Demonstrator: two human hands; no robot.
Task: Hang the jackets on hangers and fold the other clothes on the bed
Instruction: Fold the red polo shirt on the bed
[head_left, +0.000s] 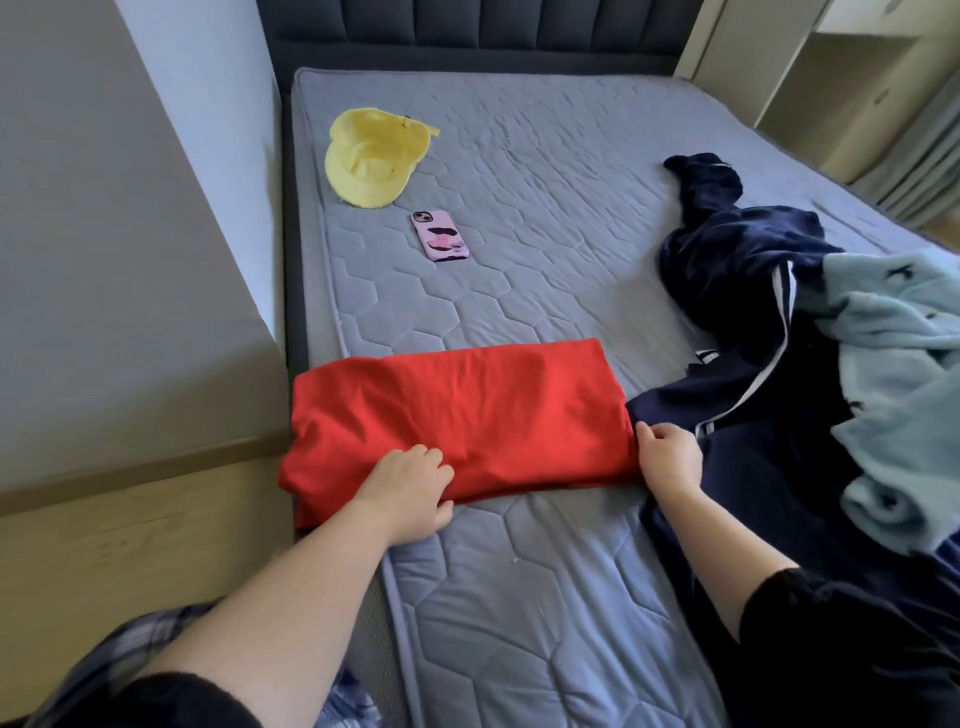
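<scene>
L grip (410, 488) & R grip (667, 457) pinch red cloth (467, 410) on quilted mattress (545, 249), headboard (467, 31) behind.

left hand (410, 483) and right hand (670, 457) bare, forearms bare, black sleeves (810, 623) from the elbows, blue plaid trousers (119, 644)

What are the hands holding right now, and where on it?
Both hold the folded red garment: left hand grips its near edge, right hand pinches its right end.
</scene>
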